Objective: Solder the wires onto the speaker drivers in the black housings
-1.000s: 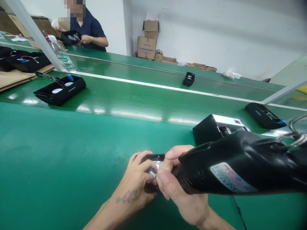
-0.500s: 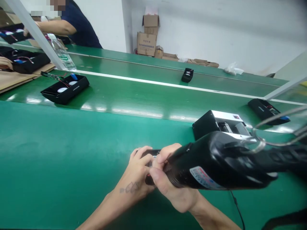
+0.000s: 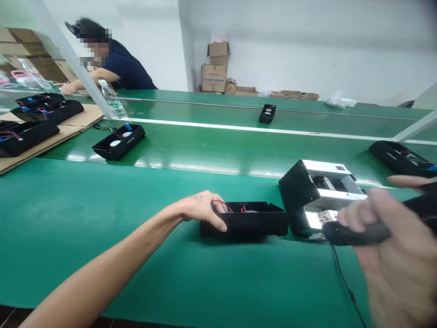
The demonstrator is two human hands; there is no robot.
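Left hand (image 3: 201, 210): I see it on the near left end of the black fan tray (image 3: 244, 218). The fingers (image 3: 218, 208) curl over the tray's rim and the thumb presses the front wall, so they are clamped on the tray.
Right hand (image 3: 392, 255): It is close to the camera and blurry. It is wrapped shut around the black electric screwdriver (image 3: 358, 232).
Fan tray: It sits flat on the green mat (image 3: 102, 218), right under my left fingers. Red wires (image 3: 227, 207) poke up just past the fingertips.
Screwdriver: Its tip points left, toward the right end of the tray, but does not touch it. Its thin cord (image 3: 341, 278) runs down across the mat below my right fingers.
Doing it well: I think I should keep the tray pinned flat so it cannot slide, keep my left fingers off the red wires, and bring the tool tip in slow and straight.
Past my right fingers: a black and silver box (image 3: 321, 191) stands just beside the tray's right end.
Far from my fingers: a green conveyor belt (image 3: 221, 146) carries another fan tray (image 3: 119, 142). A water bottle (image 3: 111, 99) stands behind it.
Room: white walls, cardboard boxes (image 3: 214, 68) on the floor, and another person (image 3: 116, 68) working at the far side.
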